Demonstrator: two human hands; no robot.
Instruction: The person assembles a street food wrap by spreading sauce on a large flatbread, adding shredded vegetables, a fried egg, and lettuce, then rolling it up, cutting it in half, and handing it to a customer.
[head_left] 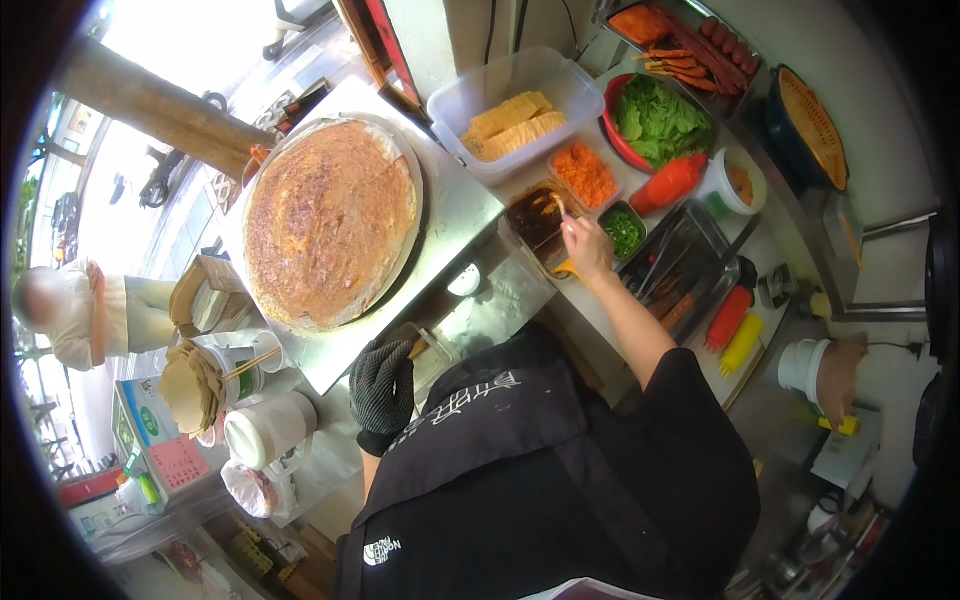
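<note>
My right hand (588, 248) reaches over a container of dark brown sauce (532, 222), its fingers closed on a thin pale handle, seemingly a brush. The handle's lower end is in or just above the sauce. Beside that hand a yellow-orange handle (565, 268) rests at the container's near edge. A dark grey knit glove covers my left hand (383, 385). Its fingers are curled beside the griddle stand's near edge, next to a small brownish piece; what they grip is hidden. On the round griddle lies a large browned crepe (332, 225), spread with reddish sauce.
Right of the griddle stand a clear bin (515, 110) holds yellow crackers. Near the sauce are grated carrot (585, 175), chopped greens (624, 231), lettuce (662, 120), red and yellow squeeze bottles (741, 345) and a utensil tray (680, 265). A white jug (268, 430) stands left; another person (95, 310) is beyond.
</note>
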